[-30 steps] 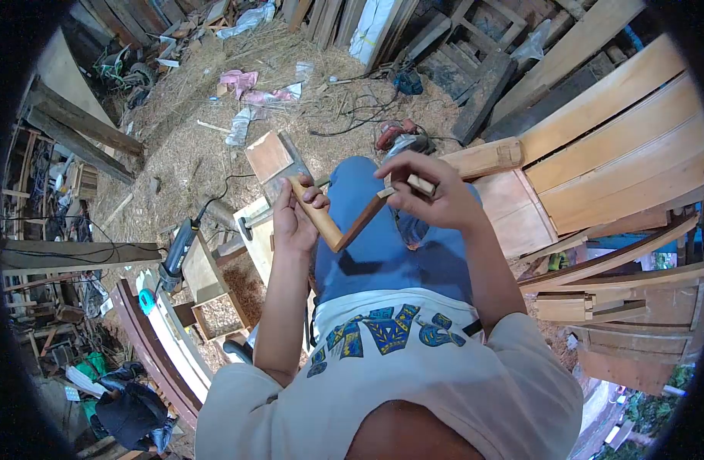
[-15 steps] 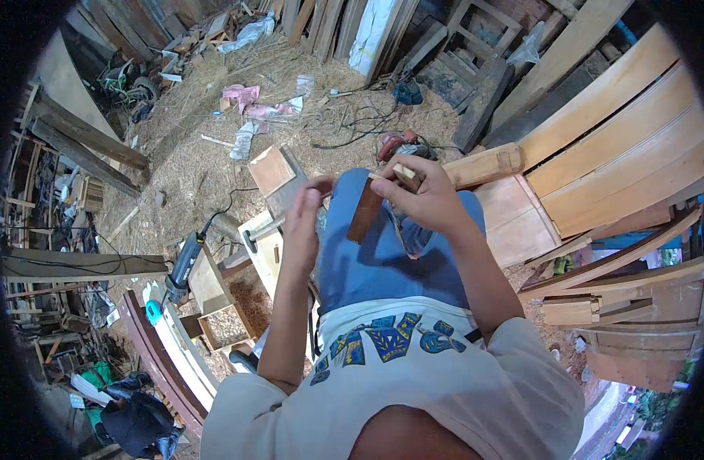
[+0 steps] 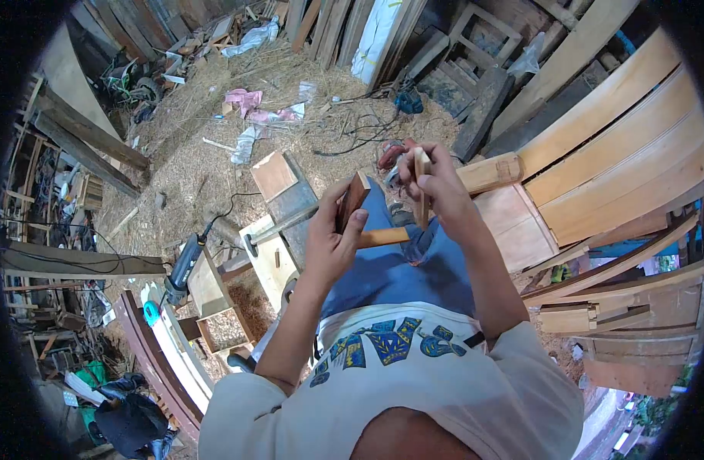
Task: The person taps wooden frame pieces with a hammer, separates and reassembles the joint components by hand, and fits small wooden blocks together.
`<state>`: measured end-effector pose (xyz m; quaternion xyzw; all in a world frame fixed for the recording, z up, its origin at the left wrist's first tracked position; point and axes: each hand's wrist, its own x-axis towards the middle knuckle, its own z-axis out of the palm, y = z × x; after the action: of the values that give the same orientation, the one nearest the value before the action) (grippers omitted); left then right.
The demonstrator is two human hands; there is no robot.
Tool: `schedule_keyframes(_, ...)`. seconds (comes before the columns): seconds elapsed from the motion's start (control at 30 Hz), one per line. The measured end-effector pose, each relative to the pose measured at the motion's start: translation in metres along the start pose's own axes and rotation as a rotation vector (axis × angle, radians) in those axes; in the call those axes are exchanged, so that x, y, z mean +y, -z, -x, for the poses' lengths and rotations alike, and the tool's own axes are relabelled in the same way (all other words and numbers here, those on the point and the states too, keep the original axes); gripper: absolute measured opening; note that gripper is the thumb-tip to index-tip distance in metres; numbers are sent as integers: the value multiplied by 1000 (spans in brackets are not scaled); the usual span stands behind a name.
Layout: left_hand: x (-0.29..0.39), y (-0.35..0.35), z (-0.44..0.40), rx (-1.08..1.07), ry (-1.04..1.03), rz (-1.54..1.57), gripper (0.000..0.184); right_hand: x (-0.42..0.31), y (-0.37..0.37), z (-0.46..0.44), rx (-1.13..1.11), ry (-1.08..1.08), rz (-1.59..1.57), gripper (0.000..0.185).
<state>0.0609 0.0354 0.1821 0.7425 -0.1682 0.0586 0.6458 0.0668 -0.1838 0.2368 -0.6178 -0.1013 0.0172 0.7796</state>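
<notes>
My left hand [image 3: 333,238] is closed around a dark brown wood block [image 3: 355,201], thumb on its near side. In my right hand [image 3: 445,188] is a pale, narrow wood piece [image 3: 421,184], held upright between fingers and thumb. The two pieces are apart, above my lap. An orange-brown wood strip [image 3: 385,237] shows just right of my left hand, over my blue trousers; whether that hand touches it I cannot tell. Left of my left hand, a long bar with a dark end [image 3: 250,244] lies across a pale board [image 3: 266,257].
A corded power tool [image 3: 185,261] stands at left beside an open wooden box [image 3: 223,328]. Beyond my knees a red power tool [image 3: 392,155] sits on the shavings-covered floor. Large curved wood panels [image 3: 620,153] lean at right. A thick timber [image 3: 490,173] lies near my right hand.
The dark brown block has passed from my right hand to my left. My right hand keeps the pale piece, now raised upright. The orange-brown strip has come into view.
</notes>
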Motion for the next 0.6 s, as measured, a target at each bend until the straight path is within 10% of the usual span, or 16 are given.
schedule_keyframes(0.27,14,10,-2,-121,-26,111,38,-36,-17,7,-139,282,718,45)
schedule_keyframes(0.6,44,10,-7,-120,-84,180,35,-64,-24,17,-151,246,844,37)
